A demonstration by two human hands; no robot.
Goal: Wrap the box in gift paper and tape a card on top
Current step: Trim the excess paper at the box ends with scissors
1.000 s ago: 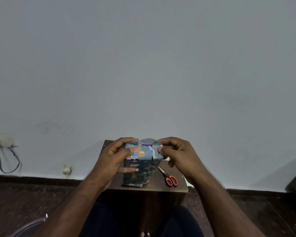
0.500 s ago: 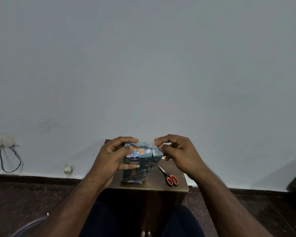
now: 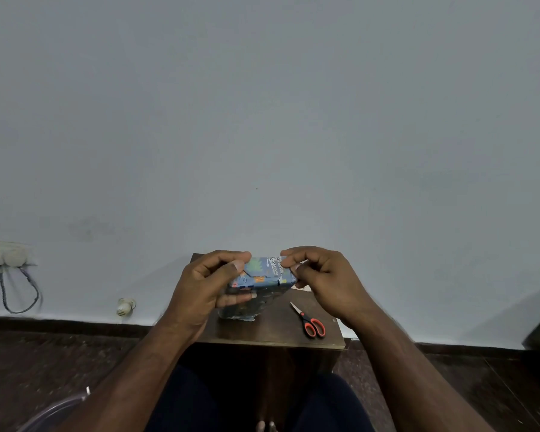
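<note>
A box wrapped in blue patterned gift paper [image 3: 261, 280] stands on end on a small dark wooden table [image 3: 281, 333]. My left hand [image 3: 208, 288] grips its left side, thumb on the upper end and fingers curled round the near face. My right hand [image 3: 321, 280] pinches the folded paper at the box's upper right corner between thumb and forefinger. Loose paper crumples at the box's bottom end on the table. A pale scrap or card [image 3: 303, 288] peeks out behind my right hand; most of it is hidden.
Orange-handled scissors [image 3: 309, 321] lie on the table's right half, blades pointing away. A plain wall rises just behind the table. A wall socket with a looped cable [image 3: 10, 266] sits far left. My knees are below the table's front edge.
The paper flap that stood up over the box's top end has been folded down flat. Both hands have shifted slightly upward and closer over that end.
</note>
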